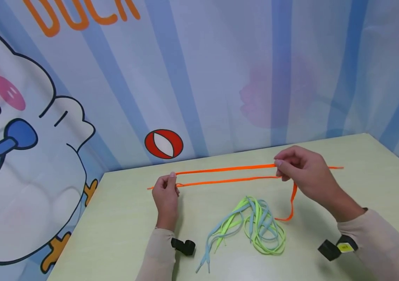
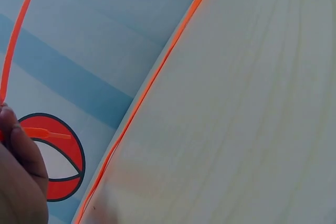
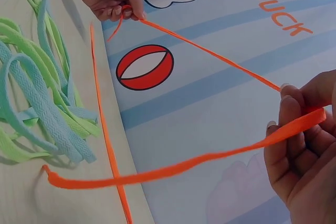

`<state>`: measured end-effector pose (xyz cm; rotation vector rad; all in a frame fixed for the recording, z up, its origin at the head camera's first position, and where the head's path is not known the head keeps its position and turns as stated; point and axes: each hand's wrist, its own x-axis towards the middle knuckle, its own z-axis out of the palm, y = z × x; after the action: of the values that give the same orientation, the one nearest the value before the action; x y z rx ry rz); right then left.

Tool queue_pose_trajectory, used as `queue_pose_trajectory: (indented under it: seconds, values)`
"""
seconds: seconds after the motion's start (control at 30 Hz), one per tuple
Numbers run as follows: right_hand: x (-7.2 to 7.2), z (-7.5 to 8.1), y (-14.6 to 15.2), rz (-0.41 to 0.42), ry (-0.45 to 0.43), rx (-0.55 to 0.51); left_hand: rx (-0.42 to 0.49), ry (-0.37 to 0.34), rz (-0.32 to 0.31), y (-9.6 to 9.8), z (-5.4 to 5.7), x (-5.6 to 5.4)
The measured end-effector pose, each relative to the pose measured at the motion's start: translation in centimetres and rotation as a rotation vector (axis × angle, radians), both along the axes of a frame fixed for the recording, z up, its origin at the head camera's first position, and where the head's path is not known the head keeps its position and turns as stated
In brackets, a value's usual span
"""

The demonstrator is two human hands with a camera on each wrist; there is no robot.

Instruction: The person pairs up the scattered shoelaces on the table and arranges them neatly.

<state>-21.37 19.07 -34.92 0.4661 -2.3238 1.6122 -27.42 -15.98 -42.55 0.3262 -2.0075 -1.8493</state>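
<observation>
An orange shoelace [image 1: 225, 169] stretches between both hands, raised over the table. My left hand [image 1: 165, 193] pinches it near one end between thumb and fingers; a short tip sticks out past the fingers in the left wrist view. My right hand [image 1: 302, 169] pinches the same lace farther along, and its tail [image 3: 184, 167] hangs down below that hand. Behind the hands a second orange shoelace [image 3: 102, 114] lies nearly straight along the back of the table. In front of them sits a loose tangle of light green [image 1: 280, 238] and pale blue shoelaces [image 1: 208, 249].
The pale table [image 1: 101, 234] meets a blue-striped printed backdrop [image 1: 213, 78] with a cartoon duck [image 1: 20, 203] on the left. Black wrist cameras are strapped on the left sleeve [image 1: 158, 253] and the right sleeve [image 1: 375, 238].
</observation>
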Motion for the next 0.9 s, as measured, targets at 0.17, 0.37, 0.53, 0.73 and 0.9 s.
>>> queue_pose_trajectory:
  seconds: [0.17,0.37,0.53,0.73,0.9]
  values:
    - [0.1,-0.1,0.0,-0.011,0.02,-0.017,0.014,0.011,0.009,-0.3,-0.2,0.1]
    - [-0.2,-0.4,0.2,-0.028,0.007,-0.024,0.026,0.027,-0.009,-0.4,-0.3,0.0]
    - [-0.7,-0.9,0.7,-0.054,-0.023,-0.038,0.04,0.012,-0.034,-0.3,-0.2,-0.1]
    - [-1.5,-1.4,1.3,-0.049,-0.076,-0.145,0.067,-0.014,-0.084,-0.7,-0.4,-0.1]
    - [-2.1,-1.7,2.1,-0.029,-0.115,-0.254,0.222,-0.034,-0.164,-1.1,-0.2,-0.4]
